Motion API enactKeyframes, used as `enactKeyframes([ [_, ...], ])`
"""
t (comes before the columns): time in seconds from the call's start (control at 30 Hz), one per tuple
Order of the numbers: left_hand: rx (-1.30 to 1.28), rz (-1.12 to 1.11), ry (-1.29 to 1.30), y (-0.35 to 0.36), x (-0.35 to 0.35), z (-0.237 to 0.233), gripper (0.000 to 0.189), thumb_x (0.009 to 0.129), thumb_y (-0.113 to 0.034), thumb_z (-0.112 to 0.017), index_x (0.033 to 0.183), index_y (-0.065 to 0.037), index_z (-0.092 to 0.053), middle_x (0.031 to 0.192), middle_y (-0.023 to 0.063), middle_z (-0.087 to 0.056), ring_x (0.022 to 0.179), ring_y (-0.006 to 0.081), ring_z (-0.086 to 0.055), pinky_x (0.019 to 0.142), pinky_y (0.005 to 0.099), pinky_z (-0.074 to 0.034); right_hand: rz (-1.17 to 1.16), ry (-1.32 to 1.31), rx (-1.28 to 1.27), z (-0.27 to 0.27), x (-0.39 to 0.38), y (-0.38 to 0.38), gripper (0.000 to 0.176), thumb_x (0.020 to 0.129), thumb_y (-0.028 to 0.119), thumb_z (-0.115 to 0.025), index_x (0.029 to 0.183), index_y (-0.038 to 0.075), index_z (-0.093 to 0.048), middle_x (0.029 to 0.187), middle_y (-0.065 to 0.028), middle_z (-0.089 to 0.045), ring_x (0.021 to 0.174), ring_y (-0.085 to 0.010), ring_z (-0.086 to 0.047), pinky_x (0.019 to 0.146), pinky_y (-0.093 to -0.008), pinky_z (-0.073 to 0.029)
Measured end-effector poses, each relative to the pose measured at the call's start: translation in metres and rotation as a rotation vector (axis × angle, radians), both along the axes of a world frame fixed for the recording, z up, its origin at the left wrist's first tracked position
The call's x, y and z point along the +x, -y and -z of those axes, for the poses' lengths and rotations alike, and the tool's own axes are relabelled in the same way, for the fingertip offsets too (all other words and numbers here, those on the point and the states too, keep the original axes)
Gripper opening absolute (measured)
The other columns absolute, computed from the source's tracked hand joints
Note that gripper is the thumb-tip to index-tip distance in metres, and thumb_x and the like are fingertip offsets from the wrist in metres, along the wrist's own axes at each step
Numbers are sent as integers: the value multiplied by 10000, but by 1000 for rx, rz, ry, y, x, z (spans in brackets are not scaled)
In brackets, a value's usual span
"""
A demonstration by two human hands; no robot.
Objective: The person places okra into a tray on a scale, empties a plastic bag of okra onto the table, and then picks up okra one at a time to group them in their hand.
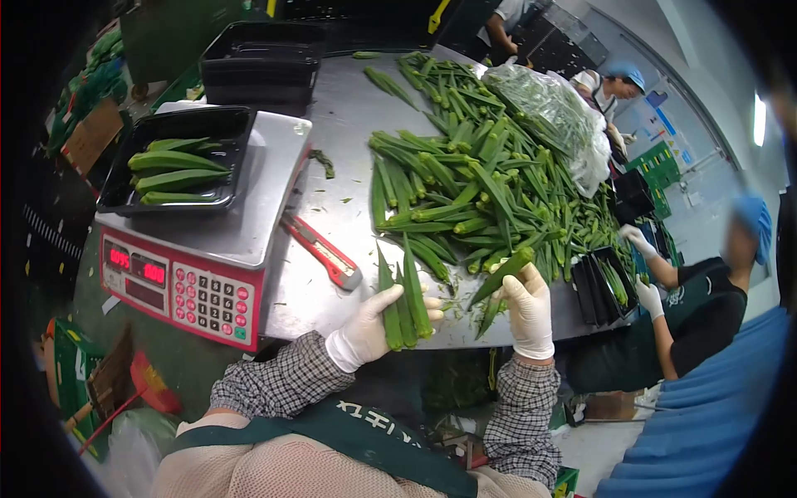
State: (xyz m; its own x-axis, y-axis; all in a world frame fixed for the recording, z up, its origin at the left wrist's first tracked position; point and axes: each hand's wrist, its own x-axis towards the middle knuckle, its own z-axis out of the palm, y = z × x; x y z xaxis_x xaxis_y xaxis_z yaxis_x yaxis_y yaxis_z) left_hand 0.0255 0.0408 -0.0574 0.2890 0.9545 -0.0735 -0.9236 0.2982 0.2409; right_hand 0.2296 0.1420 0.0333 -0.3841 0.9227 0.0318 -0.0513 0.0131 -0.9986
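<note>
I count one scale (pixel 212 286), one cutter (pixel 324 251), three okra pods (pixel 414 290) in the left hand (pixel 364 330) (heap (pixel 469 178) uncountable)

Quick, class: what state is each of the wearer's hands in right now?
Left hand: closed, holding several okra pods.
Right hand: closed, pinching at least one okra pod.

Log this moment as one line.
left hand: holding okra pods | right hand: holding more okra | scale: black tray with pods | box cutter: beside scale | okra pile: on table
</note>
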Motion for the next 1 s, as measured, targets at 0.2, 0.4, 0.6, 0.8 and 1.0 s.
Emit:
enactKeyframes([
  [0.2,26,8,-15,0,0,3,526,932,-382,-430,1265,24,-413,1183,220,-543,1121,349,-528,939,480,-432,-95,-499,-175,12,1,7,318,846,65,-594,1149,14,-511,1122,-172,-569,876,-222,-588,768,-344,-499],
  [0.4,46,-5,-101,2,1,1,519,920,-363,-467,1268,18,-414,1186,205,-545,1119,323,-535,956,478,-423,-73,-402,34,19,-8,20,386,809,78,-656,1149,25,-482,1203,-169,-529,1078,-254,-548,936,-403,-449],
  [0.6,85,-19,-142,3,2,2,512,905,-335,-509,1277,4,-415,1200,190,-541,1130,306,-531,967,442,-422,-44,-377,159,39,-41,44,328,850,162,-625,1109,21,-481,1233,-193,-502,1119,-298,-525,985,-439,-404],
  [0.8,133,-26,-128,3,4,-2,402,902,-212,-563,1240,-34,-439,1123,82,-555,1011,173,-560,884,317,-463,31,-274,178,58,-65,69,115,899,3,-495,1006,24,-531,1214,-174,-517,1100,-252,-541,974,-374,-410],
  [1.0,126,-29,-195,2,5,9,433,867,-171,-608,1246,-38,-446,1156,65,-537,1049,179,-547,896,325,-463,81,-163,324,60,-75,67,150,901,-23,-469,1023,17,-546,1202,-150,-519,1077,-221,-539,950,-331,-415],
])
